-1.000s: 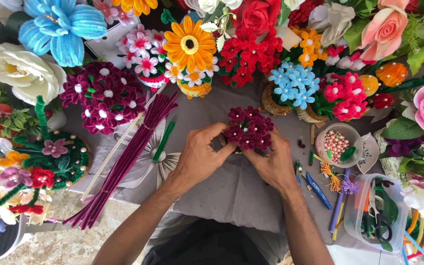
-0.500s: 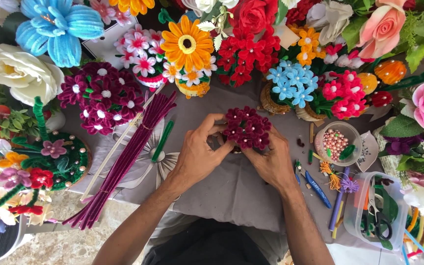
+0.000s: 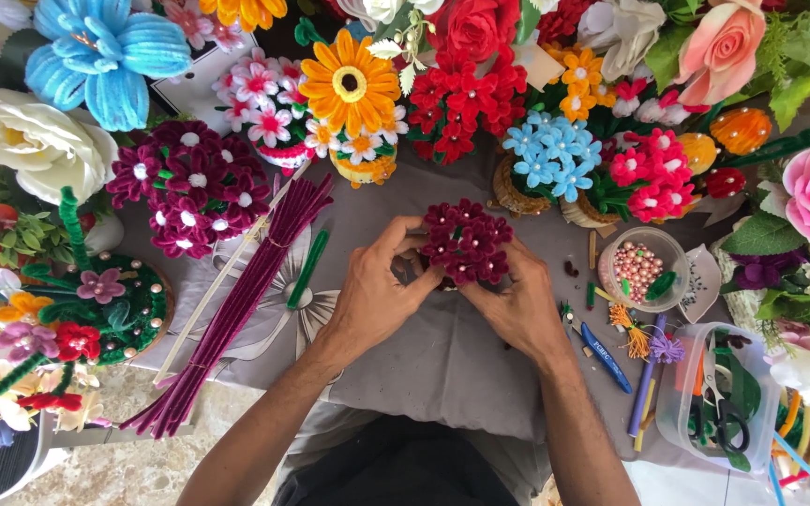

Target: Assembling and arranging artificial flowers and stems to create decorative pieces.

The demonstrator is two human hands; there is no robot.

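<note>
At table centre | left hand (image 3: 374,298), right hand (image 3: 516,305) clasp maroon flower cluster (image 3: 464,242) | stem apparently hidden

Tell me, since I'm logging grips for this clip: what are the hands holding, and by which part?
Both the left hand and the right hand hold one dark red flower cluster, fingers gripping its lower edge and underside, with the blooms facing up.

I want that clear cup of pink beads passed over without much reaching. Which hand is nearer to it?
The right hand is nearer; the bead cup stands just beyond it. The left hand is farther, past the maroon flower cluster.
</note>
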